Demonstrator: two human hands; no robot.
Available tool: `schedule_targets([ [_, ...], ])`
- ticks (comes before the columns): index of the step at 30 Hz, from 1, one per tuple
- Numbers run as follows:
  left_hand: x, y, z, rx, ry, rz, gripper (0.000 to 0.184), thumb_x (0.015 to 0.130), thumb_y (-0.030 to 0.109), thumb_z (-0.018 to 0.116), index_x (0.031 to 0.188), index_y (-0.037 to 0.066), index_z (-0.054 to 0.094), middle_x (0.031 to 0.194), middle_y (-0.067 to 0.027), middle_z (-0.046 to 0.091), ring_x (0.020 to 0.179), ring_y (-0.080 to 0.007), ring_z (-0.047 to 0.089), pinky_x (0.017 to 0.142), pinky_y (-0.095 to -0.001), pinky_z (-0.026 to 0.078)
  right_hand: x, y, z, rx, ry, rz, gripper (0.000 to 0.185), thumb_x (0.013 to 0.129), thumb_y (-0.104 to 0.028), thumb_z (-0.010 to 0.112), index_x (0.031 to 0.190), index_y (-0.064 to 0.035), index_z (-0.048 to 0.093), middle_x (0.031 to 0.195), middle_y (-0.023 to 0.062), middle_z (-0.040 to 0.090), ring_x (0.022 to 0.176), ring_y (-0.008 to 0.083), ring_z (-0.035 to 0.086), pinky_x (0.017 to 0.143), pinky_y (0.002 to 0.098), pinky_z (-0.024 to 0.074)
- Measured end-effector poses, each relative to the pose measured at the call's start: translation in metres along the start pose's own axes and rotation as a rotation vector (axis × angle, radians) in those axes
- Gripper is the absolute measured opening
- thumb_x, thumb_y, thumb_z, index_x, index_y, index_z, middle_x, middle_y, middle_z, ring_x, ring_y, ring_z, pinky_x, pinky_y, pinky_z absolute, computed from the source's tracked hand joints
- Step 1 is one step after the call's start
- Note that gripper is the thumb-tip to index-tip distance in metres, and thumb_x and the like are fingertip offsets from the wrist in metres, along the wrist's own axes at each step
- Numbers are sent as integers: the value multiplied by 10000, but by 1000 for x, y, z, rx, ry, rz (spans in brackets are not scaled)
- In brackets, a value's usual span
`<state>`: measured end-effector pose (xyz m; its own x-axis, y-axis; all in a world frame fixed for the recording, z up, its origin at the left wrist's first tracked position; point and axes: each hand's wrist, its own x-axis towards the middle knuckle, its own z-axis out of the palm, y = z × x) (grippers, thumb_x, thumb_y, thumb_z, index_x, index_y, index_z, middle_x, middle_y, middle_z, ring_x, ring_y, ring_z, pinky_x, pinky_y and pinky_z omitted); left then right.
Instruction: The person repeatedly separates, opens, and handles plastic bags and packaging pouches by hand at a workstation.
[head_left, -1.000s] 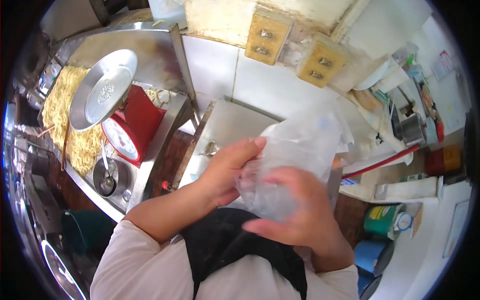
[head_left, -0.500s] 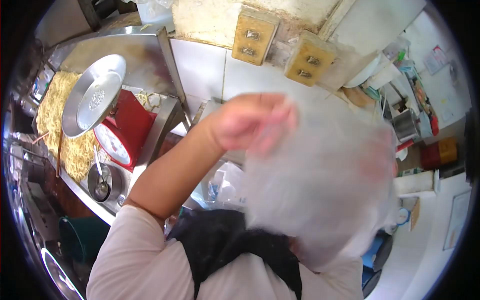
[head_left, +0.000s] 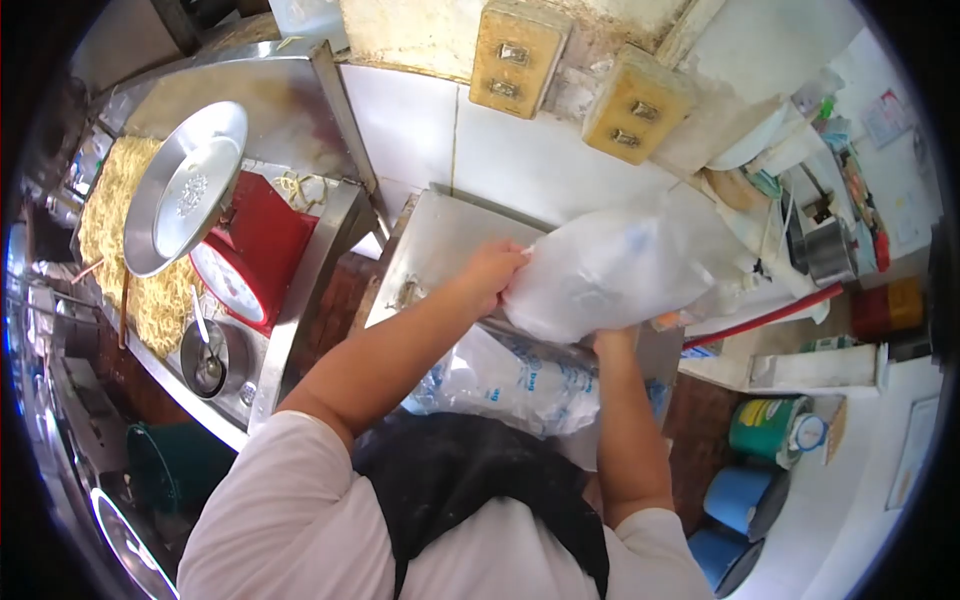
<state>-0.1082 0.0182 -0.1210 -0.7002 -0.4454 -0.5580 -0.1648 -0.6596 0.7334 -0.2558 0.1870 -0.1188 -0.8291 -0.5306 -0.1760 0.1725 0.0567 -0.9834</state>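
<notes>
The left grip is narrow, its fingers pinching the left edge of a translucent white plastic bag. The right grip reaches under the bag's lower side and is mostly hidden by it, so I cannot tell how its fingers stand. The bag looks puffed out and lies across both hands, above the metal tabletop and in front of the white tiled wall. Clear plastic packaging with blue print lies on the near side of the tabletop, between the forearms and close to the black apron.

On the left, a red scale bears a tilted-looking metal pan. Beside it is a spread of yellow noodles, and near the scale's base stands a metal pot with a spoon leaning in it. On the right, a green container stands near a blue container.
</notes>
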Motion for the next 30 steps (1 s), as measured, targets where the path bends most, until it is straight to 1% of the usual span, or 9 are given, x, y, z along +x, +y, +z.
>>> schedule_targets([
  [5,-13,5,3,141,37,78,200,940,159,618,1095,35,595,925,-61,655,798,-158,645,644,-282,532,4,35,-27,-313,-105,-228,493,966,-301,583,1398,-94,466,1302,70,562,1171,222,545,939,392,495],
  [10,-40,6,-14,354,80,455,448,916,201,639,1305,3,537,1228,-137,603,1126,-225,582,941,-336,468,-38,-39,-41,-34,128,14,516,997,-385,478,1417,-87,450,1339,79,549,1223,227,516,953,411,475],
  [12,-56,18,-17,182,-37,609,596,895,223,655,1416,8,459,1373,-170,533,1279,-254,501,1061,-360,396,-36,-63,-68,234,228,-73,538,1014,-412,411,1435,-78,433,1373,104,535,1267,232,492,969,421,453],
  [14,-81,35,-2,451,-68,684,724,855,260,693,1468,26,387,1424,-189,487,1333,-281,449,1100,-370,354,-36,-110,-80,380,485,-234,563,1016,-411,404,1458,-62,405,1405,136,517,1292,238,485,1011,415,419],
  [18,-93,43,29,742,-99,770,934,763,306,790,1516,52,298,1419,-198,496,1330,-315,459,1105,-385,359,-50,-137,-48,-415,104,-686,667,980,-461,509,1470,-29,370,1437,163,481,1295,275,482,1056,423,382],
  [20,-76,33,30,690,-197,755,982,724,331,834,1505,47,309,1401,-195,512,1306,-326,482,1090,-394,378,-61,-120,-26,-785,-150,-670,718,951,-460,580,1462,-3,365,1420,176,488,1285,291,484,1065,424,373],
  [23,-85,26,15,743,-125,718,940,709,313,858,1464,43,369,1354,-184,544,1258,-314,527,1053,-390,417,-82,-105,-3,-528,-292,-513,779,901,-448,674,1437,33,377,1382,184,505,1270,293,485,1061,419,374],
  [27,-142,35,-24,880,-3,766,738,740,264,833,1363,43,505,1279,-163,589,1203,-256,567,996,-365,460,-95,-63,-19,-351,56,-732,621,929,-340,654,1363,55,448,1328,164,534,1209,252,513,1030,388,398],
  [30,-181,46,-54,1017,-380,166,613,754,231,819,1295,68,583,1249,-145,617,1205,-235,573,979,-353,472,-129,-52,-41,-387,87,-537,408,928,-220,654,1238,32,574,1184,131,622,1059,201,589,932,344,459],
])
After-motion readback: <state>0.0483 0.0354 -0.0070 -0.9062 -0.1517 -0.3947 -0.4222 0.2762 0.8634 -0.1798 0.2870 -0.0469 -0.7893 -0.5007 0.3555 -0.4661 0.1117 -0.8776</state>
